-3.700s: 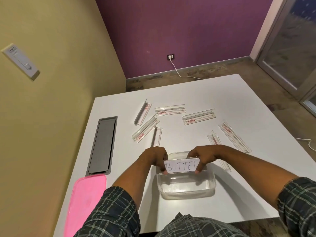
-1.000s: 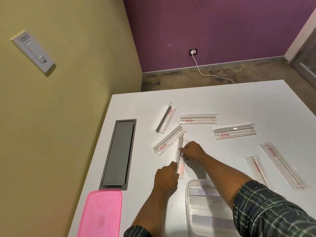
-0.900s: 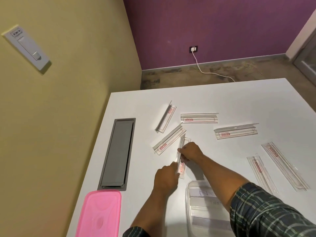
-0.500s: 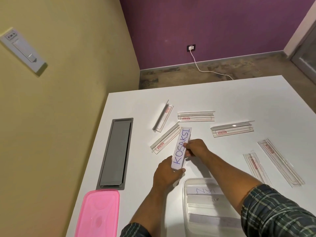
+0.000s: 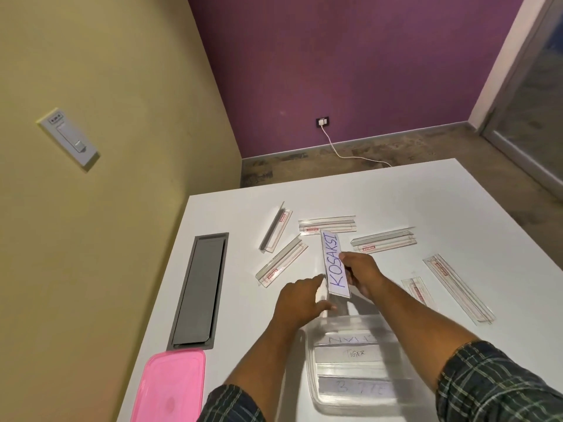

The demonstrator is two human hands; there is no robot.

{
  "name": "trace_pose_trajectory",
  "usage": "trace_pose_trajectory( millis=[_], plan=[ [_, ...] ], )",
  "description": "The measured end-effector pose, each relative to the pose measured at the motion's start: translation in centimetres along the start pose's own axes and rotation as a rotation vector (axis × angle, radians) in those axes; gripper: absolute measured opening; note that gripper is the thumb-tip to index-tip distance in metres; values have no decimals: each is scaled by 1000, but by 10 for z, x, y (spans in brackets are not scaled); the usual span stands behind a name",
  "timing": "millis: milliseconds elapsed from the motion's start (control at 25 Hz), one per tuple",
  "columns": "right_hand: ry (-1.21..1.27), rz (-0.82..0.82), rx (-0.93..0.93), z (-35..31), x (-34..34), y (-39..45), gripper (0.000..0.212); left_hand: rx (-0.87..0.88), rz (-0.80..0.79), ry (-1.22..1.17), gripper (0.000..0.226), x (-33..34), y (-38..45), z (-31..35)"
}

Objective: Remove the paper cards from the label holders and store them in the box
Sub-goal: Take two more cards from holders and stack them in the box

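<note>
Right hand (image 5: 361, 274) pinching card (image 5: 334, 264) (reads KOSAKSI), left hand (image 5: 300, 301) gripping holder (image 5: 322, 295)

We've one cam, head-worn, wide-angle, looking fwd and down over the table (image 5: 396, 193) from its near edge, tilted toward the room corner. Hands sit close below; no 2nd view.

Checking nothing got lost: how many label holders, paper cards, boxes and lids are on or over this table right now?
Clear plastic label holders: 7, one gripped by the left hand
Clear plastic box: 1
White paper cards: 4, three in the box
Pink plastic lid: 1
Total: 13
</note>
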State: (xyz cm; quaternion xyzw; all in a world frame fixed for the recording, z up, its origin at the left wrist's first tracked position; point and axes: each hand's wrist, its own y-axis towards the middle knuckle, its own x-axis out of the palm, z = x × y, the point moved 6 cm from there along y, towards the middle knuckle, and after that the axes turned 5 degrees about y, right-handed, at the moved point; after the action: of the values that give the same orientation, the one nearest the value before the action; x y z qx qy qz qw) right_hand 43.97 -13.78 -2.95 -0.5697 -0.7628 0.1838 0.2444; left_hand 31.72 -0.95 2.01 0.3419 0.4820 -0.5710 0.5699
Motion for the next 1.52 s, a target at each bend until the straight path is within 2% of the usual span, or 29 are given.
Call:
trace_pose_trajectory(
  millis=[200, 360, 480, 640, 1000, 1040, 1160, 1280, 1400, 1520],
  plan=[
    [0, -31, 68, -5, -33, -12, 19, 162, 19, 148, 103, -29, 5, 28],
    [-272, -184, 127, 5, -55, -23, 19, 210, 77, 349, 121, -41, 13, 32],
    [-387, -368, 155, 10, -63, -42, 22, 267, -1, 484, 107, -39, 14, 45],
    [-458, -483, 166, 13, -72, -62, 25, 334, -102, 549, 59, -28, 10, 68],
    [-576, -559, 241, 36, -101, -88, 22, 147, -465, 150, 58, 2, -6, 67],
    [-597, -544, 217, 35, -102, -89, 24, 143, -481, 137, 57, 4, -9, 67],
    [-643, -549, 199, 32, -105, -91, 52, 119, -499, 173, 51, 9, -16, 66],
    [-738, -595, 113, 24, -107, -96, 54, 85, -484, 240, 46, 16, -20, 62],
    [-989, -647, -10, 23, -104, -107, 60, 73, -474, 306, 44, 24, -24, 57],
    [-1476, -573, -216, 28, -96, -110, 71, 85, -454, 399, 46, 31, -27, 56]
  ],
)
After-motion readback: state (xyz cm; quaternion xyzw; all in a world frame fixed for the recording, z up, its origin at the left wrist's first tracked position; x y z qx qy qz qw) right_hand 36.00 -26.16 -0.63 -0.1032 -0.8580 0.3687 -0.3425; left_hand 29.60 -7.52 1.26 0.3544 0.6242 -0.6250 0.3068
